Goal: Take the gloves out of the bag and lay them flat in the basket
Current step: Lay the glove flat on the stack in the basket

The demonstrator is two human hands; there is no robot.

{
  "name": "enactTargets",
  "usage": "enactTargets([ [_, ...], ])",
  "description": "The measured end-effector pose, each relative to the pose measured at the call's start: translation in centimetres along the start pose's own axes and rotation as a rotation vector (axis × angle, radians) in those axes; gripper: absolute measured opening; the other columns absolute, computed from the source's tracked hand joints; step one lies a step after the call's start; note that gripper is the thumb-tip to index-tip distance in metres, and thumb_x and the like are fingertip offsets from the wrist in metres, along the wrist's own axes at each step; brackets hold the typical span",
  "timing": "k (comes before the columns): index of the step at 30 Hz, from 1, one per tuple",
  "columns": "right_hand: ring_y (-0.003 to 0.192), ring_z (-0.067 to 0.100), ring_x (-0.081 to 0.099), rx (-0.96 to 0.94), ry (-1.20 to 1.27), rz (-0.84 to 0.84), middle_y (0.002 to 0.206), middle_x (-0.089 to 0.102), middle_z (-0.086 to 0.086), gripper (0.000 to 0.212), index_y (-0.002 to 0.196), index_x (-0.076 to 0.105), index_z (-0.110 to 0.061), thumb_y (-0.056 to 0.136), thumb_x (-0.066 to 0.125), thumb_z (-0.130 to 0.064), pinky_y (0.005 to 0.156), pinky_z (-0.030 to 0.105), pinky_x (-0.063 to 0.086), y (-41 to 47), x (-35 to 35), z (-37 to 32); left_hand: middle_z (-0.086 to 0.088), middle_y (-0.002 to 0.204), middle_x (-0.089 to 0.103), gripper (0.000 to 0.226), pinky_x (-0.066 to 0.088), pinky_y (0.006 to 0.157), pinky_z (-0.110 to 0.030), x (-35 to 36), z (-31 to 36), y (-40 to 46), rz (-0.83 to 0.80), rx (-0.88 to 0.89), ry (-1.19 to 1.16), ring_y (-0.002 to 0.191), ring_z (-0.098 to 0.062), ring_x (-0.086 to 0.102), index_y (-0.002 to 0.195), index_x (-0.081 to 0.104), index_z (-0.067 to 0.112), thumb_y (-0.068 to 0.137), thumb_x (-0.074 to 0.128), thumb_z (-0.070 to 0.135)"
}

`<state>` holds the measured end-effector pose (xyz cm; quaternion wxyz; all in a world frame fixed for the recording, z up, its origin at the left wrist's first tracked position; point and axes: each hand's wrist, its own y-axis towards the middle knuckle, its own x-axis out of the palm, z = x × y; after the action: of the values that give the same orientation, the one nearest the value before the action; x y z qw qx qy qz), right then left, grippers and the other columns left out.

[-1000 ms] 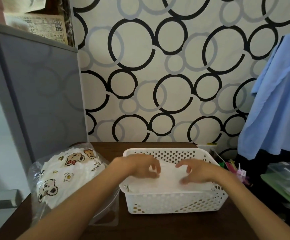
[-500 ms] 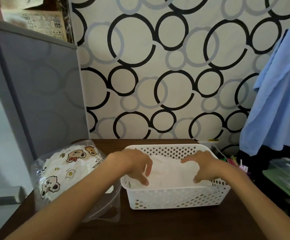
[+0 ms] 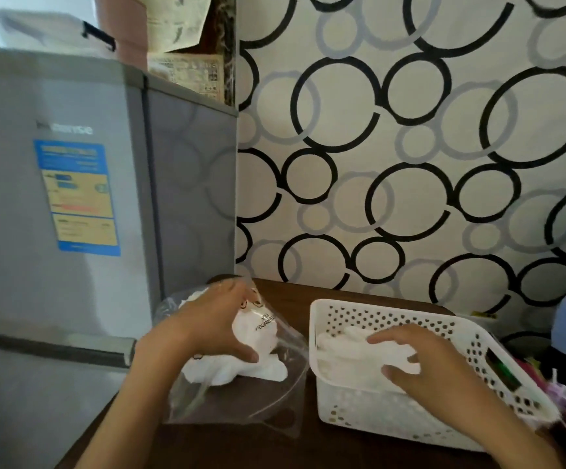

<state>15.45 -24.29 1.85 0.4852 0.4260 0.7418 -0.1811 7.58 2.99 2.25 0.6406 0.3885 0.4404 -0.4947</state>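
Gloves [image 3: 241,363]: white, soft, limp, likely light; inside clear bag [image 3: 274,394] on worktop [image 3: 308,445]. Left hand [image 3: 207,328] grip curled round the bundle. Right hand [image 3: 423,363] grip flat, pressing gloves laid in basket [image 3: 376,418]. Take by the cuff.

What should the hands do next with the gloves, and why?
Probably the left hand should pull a glove out of the clear bag. It already grips the white gloves bunched there, while the right hand rests spread on the glove lying in the white basket.
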Motion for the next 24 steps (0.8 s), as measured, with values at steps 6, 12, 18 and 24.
enactTargets([
  [6, 0.107, 0.008, 0.055, -0.110, -0.131, -0.110, 0.126, 0.057, -0.009, 0.029, 0.122, 0.059, -0.035, 0.097, 0.048, -0.025, 0.095, 0.022, 0.042, -0.2, 5.5, -10.2, 0.005, 0.117, 0.051, 0.019, 0.045, 0.097, -0.036, 0.9, -2.2, 1.0, -0.033, -0.067, 0.076, 0.123, -0.019, 0.045, 0.104, 0.066, 0.021, 0.088, 0.061, 0.030],
  [12, 0.117, 0.026, 0.050, -0.109, -0.364, -0.207, 0.128, 0.052, 0.011, 0.028, 0.122, 0.050, -0.009, 0.097, 0.038, -0.009, 0.092, 0.033, 0.040, 1.0, 8.8, -12.5, -0.002, 0.123, 0.059, 0.030, 0.041, 0.093, -0.031, 0.4, -2.1, 0.5, -0.020, -0.004, -0.003, 0.111, -0.021, 0.053, 0.111, 0.063, 0.009, 0.100, 0.041, 0.027],
  [18, 0.124, 0.022, 0.051, 0.023, -0.489, -0.198, 0.138, 0.049, 0.011, 0.034, 0.134, 0.045, -0.006, 0.100, 0.039, -0.007, 0.098, 0.030, 0.042, 5.0, 12.6, -10.7, 0.003, 0.126, 0.056, 0.015, 0.043, 0.099, -0.036, 0.2, -2.8, 0.4, -0.090, 0.016, -0.103, 0.115, -0.018, 0.052, 0.103, 0.062, 0.021, 0.096, 0.051, 0.028],
  [24, 0.115, 0.023, 0.056, -0.006, -0.477, -0.211, 0.127, 0.057, 0.009, 0.026, 0.122, 0.055, -0.010, 0.097, 0.047, -0.009, 0.093, 0.030, 0.045, 4.8, 12.8, -9.8, 0.015, 0.156, 0.015, 0.057, 0.017, 0.116, -0.032, -0.6, -3.7, -0.8, -0.338, 0.052, 0.056, 0.145, -0.012, 0.009, 0.132, 0.047, 0.035, 0.081, 0.073, 0.033],
])
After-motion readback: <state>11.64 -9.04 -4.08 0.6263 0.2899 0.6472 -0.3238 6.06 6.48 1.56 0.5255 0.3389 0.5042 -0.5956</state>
